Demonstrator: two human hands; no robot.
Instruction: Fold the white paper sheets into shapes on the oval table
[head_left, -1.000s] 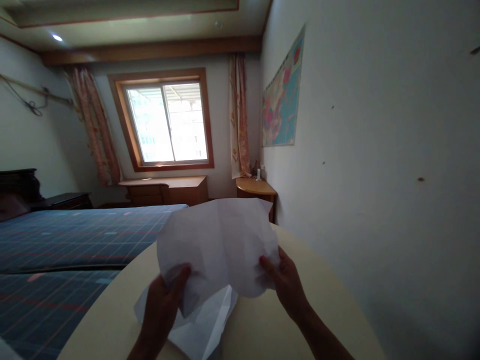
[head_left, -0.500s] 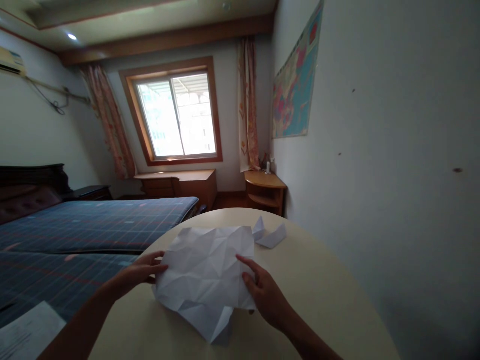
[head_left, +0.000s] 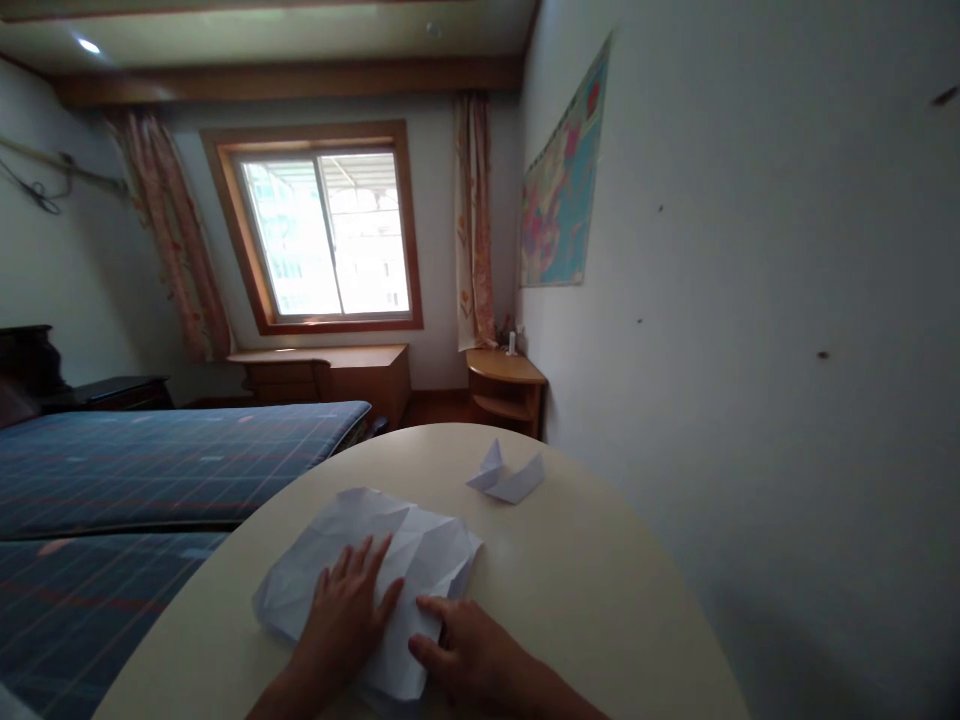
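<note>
A creased white paper sheet (head_left: 427,545) is found lying flat on the near part of the round cream worktop (head_left: 607,570), close to the edge of the worktop nearest the wearer. The left hand (head_left: 341,630) is pressed palm-down on the sheet, its fingers (head_left: 365,570) spread apart and extended toward the far side of the worktop. The right hand (head_left: 472,650) is placed on the right-hand edge of the sheet, just beside the left hand, its fingers (head_left: 427,652) held close together and slightly curled. No pinch is observed in either hand. A folded paper boat (head_left: 506,477) is recorded on the worktop toward its far edge, well apart from both hands and not touching the sheet. Beyond the worktop on the left, a bed with a blue plaid cover (head_left: 165,465) is noted. Past the far edge of the worktop, a wooden desk (head_left: 326,375) is seen beneath a window (head_left: 322,235), and a small curved wooden corner unit (head_left: 504,395) is seen against the wall. A wall map (head_left: 559,175) is observed above and beyond the worktop, to the right.
</note>
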